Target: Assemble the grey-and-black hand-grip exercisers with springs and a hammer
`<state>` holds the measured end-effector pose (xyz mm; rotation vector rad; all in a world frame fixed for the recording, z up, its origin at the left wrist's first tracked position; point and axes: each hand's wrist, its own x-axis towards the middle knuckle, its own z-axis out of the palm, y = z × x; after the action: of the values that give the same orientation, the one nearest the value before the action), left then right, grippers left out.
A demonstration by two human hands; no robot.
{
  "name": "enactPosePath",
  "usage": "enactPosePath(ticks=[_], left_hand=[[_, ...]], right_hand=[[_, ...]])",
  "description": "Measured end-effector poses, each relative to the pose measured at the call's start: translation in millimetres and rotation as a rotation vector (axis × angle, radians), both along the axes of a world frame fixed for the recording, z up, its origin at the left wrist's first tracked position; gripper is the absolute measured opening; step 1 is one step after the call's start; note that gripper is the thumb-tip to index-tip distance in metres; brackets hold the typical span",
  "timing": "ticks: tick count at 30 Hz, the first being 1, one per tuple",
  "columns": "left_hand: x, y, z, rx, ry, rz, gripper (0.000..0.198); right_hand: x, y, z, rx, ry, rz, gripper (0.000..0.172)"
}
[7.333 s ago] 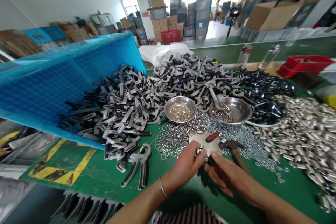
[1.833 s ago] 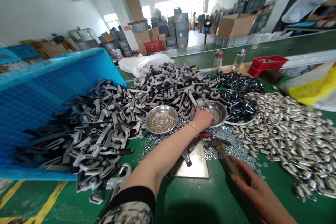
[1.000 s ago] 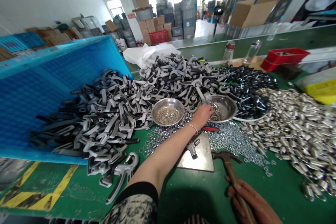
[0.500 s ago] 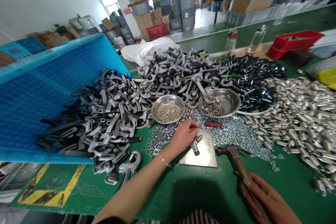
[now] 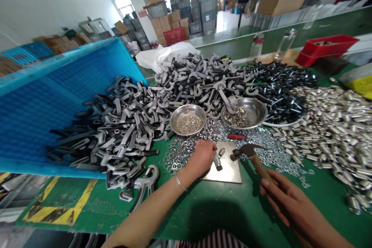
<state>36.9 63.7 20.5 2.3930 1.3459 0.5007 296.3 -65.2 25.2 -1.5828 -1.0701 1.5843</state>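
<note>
My left hand [image 5: 202, 157] is closed around a small grey metal part [image 5: 217, 161], holding it on the flat steel plate [image 5: 231, 170] on the green table. My right hand [image 5: 286, 198] grips the wooden handle of a hammer [image 5: 250, 154], whose head hangs just above the plate's right edge. A small silver cylinder [image 5: 221, 152] lies on the plate beside the part.
Two steel bowls [image 5: 188, 119] [image 5: 255, 111] of small metal bits stand behind the plate, with a red-handled tool [image 5: 237, 136] among loose washers. Piles of grey and black handles [image 5: 139, 120], black screws [image 5: 279, 85] and silver sleeves [image 5: 331, 124] surround them. A tilted blue crate [image 5: 46, 97] stands left.
My left hand came back from the right bowl to the plate and closed on the grey part. My right hand took hold of the hammer and lifted its head over the plate.
</note>
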Motion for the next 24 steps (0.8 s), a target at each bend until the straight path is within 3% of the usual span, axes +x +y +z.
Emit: enactPosePath(ticks=[3, 5, 6, 10, 12, 17, 20, 22, 24], left_hand=[[-3, 1, 6.8, 0.157, 0.223, -0.289, 0.019], [-5, -3, 9.9, 0.136, 0.23, -0.317, 0.02], [-6, -7, 10.4, 0.109, 0.19, -0.257, 0.024], [-5, -36, 4.4, -0.063, -0.036, 0.086, 0.106], [-2, -47, -1.2, -0.151, -0.074, 0.152, 0.112], [1, -48, -8.6, -0.214, -0.108, 0.174, 0.104], [0, -47, -7.4, -0.238, -0.141, 0.187, 0.101], [0, -53, -5.8, -0.252, -0.19, 0.203, 0.097], [1, -63, -4.7, -0.273, -0.264, 0.205, 0.096]], right_hand=[[10, 13, 5.5, 0.107, -0.243, 0.161, 0.055], [15, 23, 15.4, 0.237, -0.391, 0.271, 0.052], [15, 28, 22.1, 0.302, -0.44, 0.305, 0.05], [4, 38, 51.1, 0.468, -0.535, 0.294, 0.05], [-7, 43, 57.3, 0.528, -0.557, 0.301, 0.051], [-18, 65, 35.8, 0.462, -0.547, 0.474, 0.038], [-7, 73, 13.2, 0.393, -0.611, 0.404, 0.041], [0, 73, -0.2, 0.487, -0.729, 0.318, 0.045], [1, 73, -9.9, 0.679, -0.85, 0.275, 0.047]])
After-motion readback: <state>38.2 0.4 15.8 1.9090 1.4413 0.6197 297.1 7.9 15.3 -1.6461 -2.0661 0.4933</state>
